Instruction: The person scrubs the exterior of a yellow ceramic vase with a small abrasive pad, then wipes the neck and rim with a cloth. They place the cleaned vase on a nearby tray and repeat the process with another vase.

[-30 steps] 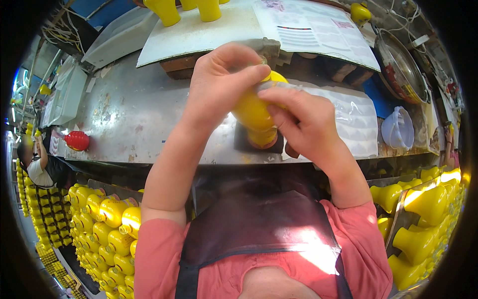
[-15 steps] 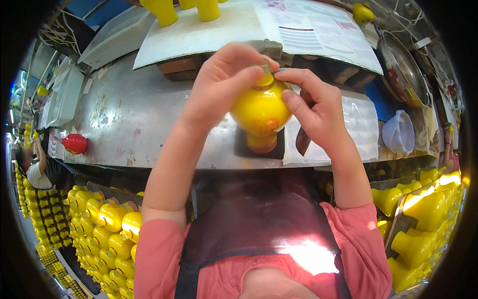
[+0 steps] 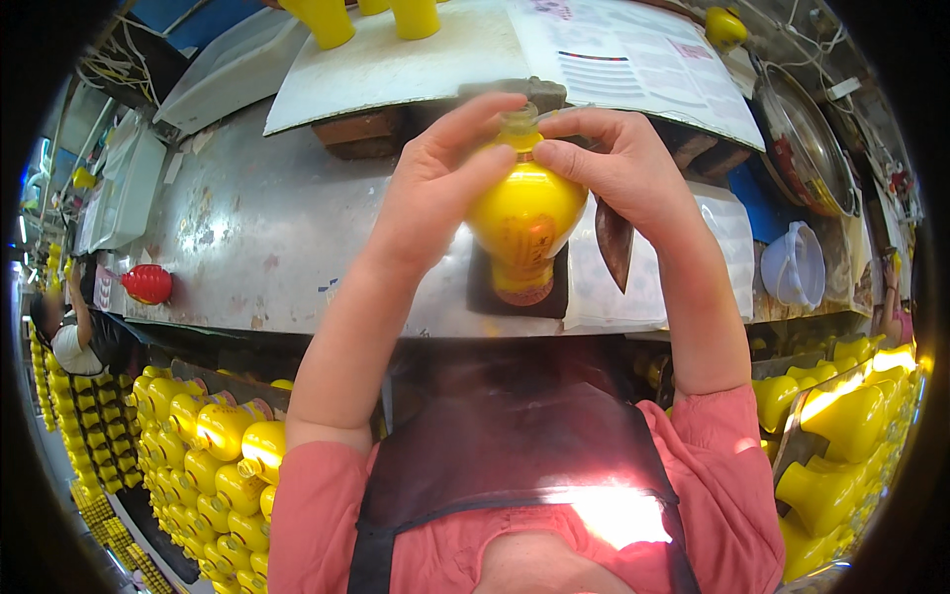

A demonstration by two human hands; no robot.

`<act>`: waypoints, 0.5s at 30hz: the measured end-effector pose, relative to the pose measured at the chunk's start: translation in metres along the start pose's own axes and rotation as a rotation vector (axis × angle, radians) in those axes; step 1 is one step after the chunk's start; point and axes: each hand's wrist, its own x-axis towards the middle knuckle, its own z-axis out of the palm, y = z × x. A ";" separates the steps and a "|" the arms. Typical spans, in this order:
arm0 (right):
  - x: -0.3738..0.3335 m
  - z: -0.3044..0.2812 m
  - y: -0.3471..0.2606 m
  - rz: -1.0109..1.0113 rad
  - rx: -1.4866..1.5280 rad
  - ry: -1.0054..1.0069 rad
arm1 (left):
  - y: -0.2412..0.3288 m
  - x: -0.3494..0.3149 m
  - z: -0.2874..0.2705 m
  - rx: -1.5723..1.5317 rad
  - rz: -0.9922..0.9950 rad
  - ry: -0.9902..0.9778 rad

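Observation:
A glossy yellow bottle (image 3: 524,213) with a rounded body, a narrower foot and a clear glass neck stands on a dark pad (image 3: 482,287) at the bench's front edge. My left hand (image 3: 450,163) has its thumb on the bottle's shoulder and its fingers curved round the neck from the left. From the right, the thumb and forefinger of my right hand (image 3: 618,163) pinch the base of the neck. Below that palm hangs a dark, pointed, rust-brown blade (image 3: 615,243), seemingly tucked in the same hand; its handle is hidden.
White sheets (image 3: 693,267) lie right of the bottle, a pale bucket (image 3: 792,265) beyond. A red ribbed object (image 3: 148,284) sits on the left of the metal bench (image 3: 257,218). A raised board (image 3: 445,74) bears yellow vessels. Yellow bottles (image 3: 218,485) are stacked at both sides; a person (image 3: 74,337) works far left.
The bottle has turned, so its printed front shows more, and its glass neck is now visible. My fingers have shifted about the neck. The blade has swung slightly right.

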 end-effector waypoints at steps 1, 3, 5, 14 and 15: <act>0.000 0.000 -0.001 0.003 0.005 -0.006 | -0.001 0.000 0.000 -0.002 0.001 0.000; 0.001 0.001 -0.003 -0.046 -0.004 0.004 | -0.001 0.001 0.000 -0.005 0.002 -0.001; 0.001 0.002 -0.003 -0.112 -0.028 0.016 | 0.000 0.001 0.000 -0.007 -0.006 0.005; 0.005 0.006 0.002 -0.117 -0.041 0.055 | 0.002 -0.001 0.006 0.039 0.021 0.046; 0.006 0.007 0.003 -0.099 -0.037 0.047 | 0.002 -0.001 0.007 0.037 0.021 0.050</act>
